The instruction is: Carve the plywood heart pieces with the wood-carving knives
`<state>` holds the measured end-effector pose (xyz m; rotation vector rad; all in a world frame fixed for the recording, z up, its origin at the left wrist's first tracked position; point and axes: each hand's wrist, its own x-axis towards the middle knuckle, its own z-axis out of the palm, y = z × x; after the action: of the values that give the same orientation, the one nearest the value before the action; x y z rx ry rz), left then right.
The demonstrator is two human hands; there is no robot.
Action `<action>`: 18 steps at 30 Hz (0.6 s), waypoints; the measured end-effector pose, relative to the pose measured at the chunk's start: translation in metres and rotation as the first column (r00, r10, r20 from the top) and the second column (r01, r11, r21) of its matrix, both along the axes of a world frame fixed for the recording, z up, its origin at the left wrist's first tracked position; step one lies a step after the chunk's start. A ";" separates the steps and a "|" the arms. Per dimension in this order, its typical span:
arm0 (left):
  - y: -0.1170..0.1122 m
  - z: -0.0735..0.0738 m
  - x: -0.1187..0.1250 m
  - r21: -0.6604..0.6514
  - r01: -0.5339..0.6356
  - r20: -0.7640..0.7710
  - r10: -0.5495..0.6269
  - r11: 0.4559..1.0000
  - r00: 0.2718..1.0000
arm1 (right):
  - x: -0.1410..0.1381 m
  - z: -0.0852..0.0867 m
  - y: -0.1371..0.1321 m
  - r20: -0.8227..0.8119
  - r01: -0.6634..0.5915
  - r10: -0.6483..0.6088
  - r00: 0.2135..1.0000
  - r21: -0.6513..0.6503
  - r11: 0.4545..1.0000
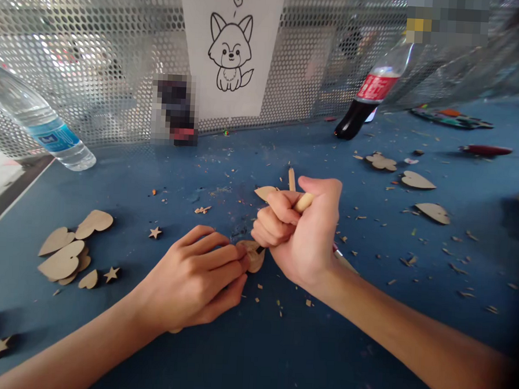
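Note:
My right hand [299, 231] is closed in a fist around a carving tool with a pale wooden handle [304, 202]. Its dark lower end comes out below the fist and meets a small wooden heart [255, 259]. That heart lies on the blue table, partly covered by fingers. My left hand [205, 273] grips its left edge with bent fingertips, holding it against the surface. Just beyond the fist are another wooden piece [266, 193] and a pencil-like stick [291, 179], both partly hidden.
Wooden hearts [62, 259] and small stars [111, 274] lie on the left. More cutouts [418, 180] and shavings are scattered right, near a dark red tool [485, 150]. A water bottle [62, 138], a cola bottle [369, 96] and a fox drawing [231, 53] stand along the mesh panel.

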<state>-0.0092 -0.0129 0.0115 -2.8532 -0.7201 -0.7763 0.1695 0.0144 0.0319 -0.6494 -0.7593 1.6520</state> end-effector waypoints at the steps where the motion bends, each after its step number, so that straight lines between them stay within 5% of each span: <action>1: 0.000 0.000 0.000 -0.003 0.001 0.000 -0.001 1.000 1.000 | 0.002 -0.002 0.001 -0.027 0.016 -0.016 0.999 -0.028 0.999; 10: -0.001 0.002 0.000 0.010 -0.006 -0.009 0.006 1.000 1.000 | 0.014 -0.007 0.009 -0.189 0.054 -0.094 0.977 -0.207 0.977; 18: -0.002 0.002 0.000 0.022 -0.003 -0.004 0.004 1.000 1.000 | 0.009 0.000 0.000 -0.061 -0.008 0.010 0.998 0.039 0.999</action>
<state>-0.0095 -0.0145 0.0137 -2.8320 -0.7112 -0.7732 0.1787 0.0144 0.0319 -0.5664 -0.7499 1.6539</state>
